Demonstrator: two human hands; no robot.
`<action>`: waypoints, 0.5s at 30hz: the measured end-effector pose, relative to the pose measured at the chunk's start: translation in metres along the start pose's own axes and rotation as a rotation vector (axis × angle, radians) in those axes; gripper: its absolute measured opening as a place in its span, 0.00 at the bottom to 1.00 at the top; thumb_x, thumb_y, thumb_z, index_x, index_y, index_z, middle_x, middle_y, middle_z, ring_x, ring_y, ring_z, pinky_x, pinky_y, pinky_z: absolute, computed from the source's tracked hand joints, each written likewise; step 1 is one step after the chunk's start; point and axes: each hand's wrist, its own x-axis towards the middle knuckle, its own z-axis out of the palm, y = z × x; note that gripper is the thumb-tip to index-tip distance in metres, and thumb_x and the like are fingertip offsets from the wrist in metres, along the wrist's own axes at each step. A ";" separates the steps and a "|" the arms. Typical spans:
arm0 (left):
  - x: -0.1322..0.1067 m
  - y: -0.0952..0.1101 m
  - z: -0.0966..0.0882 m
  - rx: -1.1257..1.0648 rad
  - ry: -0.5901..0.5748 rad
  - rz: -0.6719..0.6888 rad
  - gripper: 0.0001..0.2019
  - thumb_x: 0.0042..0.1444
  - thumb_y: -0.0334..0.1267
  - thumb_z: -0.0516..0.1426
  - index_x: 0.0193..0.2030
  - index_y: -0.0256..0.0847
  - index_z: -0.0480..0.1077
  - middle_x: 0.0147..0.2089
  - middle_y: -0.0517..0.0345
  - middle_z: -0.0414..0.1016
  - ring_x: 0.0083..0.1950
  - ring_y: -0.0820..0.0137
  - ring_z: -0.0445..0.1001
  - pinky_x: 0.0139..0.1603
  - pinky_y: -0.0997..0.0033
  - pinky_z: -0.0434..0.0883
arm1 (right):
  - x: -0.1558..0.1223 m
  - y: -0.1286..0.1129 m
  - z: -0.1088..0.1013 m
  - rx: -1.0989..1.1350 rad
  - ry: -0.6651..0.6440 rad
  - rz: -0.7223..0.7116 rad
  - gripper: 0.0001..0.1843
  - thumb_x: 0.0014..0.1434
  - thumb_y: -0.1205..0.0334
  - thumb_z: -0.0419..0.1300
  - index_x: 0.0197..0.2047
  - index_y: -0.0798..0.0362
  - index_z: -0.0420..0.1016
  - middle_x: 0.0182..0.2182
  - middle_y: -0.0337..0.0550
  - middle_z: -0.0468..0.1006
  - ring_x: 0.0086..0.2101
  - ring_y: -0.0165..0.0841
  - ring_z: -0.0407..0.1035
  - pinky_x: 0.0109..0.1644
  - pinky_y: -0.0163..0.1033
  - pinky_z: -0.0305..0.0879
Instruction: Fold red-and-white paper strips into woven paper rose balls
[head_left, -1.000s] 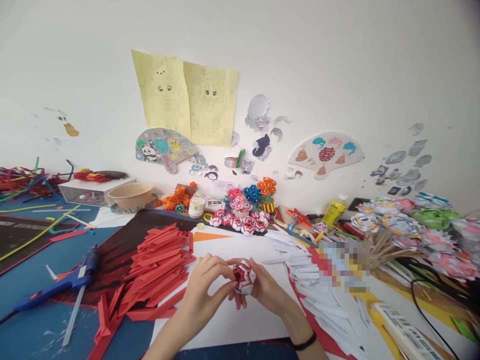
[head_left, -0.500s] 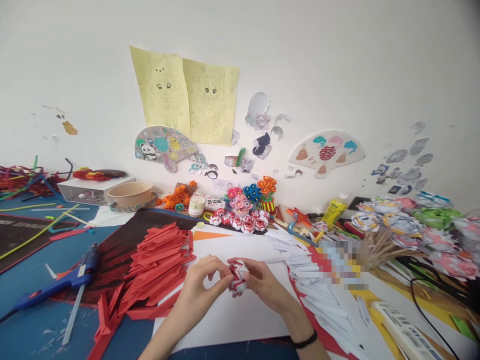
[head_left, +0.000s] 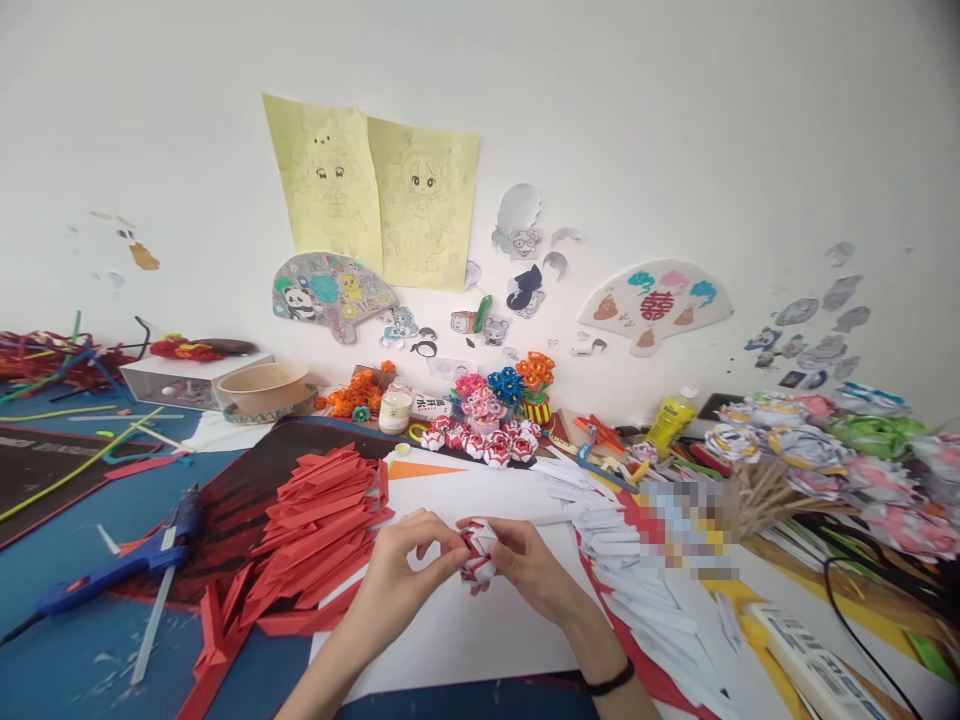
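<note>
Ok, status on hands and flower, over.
Left hand, right hand: both holding flower. Flower above white sheet. Red strips left, white strips right, neither apparently blocking.

A round folded-paper flower (head_left: pixel 480 550), layered white and red, held between left hand (head_left: pixel 405 567) and right hand (head_left: pixel 536 572).

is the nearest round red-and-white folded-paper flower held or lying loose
Held: left hand and right hand both grip the flower.

Red-and-white chevroned paper flower (head_left: pixel 480 552) — plain red strips (head_left: pixel 322 522), white strips (head_left: pixel 613 548) — blue glue gun (head_left: pixel 124 573).
</note>
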 end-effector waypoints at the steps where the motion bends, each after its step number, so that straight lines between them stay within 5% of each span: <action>1: 0.000 0.000 -0.001 -0.006 -0.012 0.000 0.13 0.59 0.43 0.58 0.28 0.40 0.74 0.28 0.56 0.75 0.31 0.70 0.67 0.34 0.71 0.64 | 0.000 0.000 -0.001 0.004 0.000 0.001 0.30 0.55 0.43 0.63 0.52 0.58 0.75 0.33 0.47 0.77 0.31 0.33 0.71 0.34 0.40 0.71; 15: -0.003 0.003 -0.004 0.311 -0.083 0.193 0.07 0.63 0.36 0.55 0.36 0.44 0.74 0.35 0.59 0.76 0.36 0.70 0.70 0.39 0.67 0.56 | -0.001 -0.005 -0.005 -0.083 0.034 0.036 0.23 0.59 0.46 0.60 0.44 0.60 0.78 0.30 0.46 0.76 0.26 0.30 0.69 0.29 0.35 0.66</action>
